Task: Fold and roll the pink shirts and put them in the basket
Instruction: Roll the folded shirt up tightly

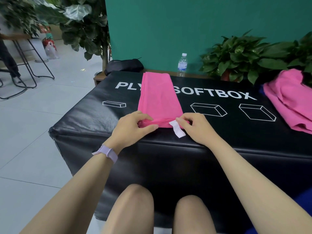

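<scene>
Both my hands pinch the near end of a pink shirt [159, 97] folded into a long strip on the black worktop [94, 112]. My left hand [130, 127] curls over the strip's left corner, my right hand [194, 126] over its right, a white label [177, 130] sticking out between them. The strip's long axis runs straight away from my hands, so the roll looks set to travel forward, both hands equally close. A loose heap of pink shirts [290, 100] lies well off to the right of my right hand. No basket is in sight.
</scene>
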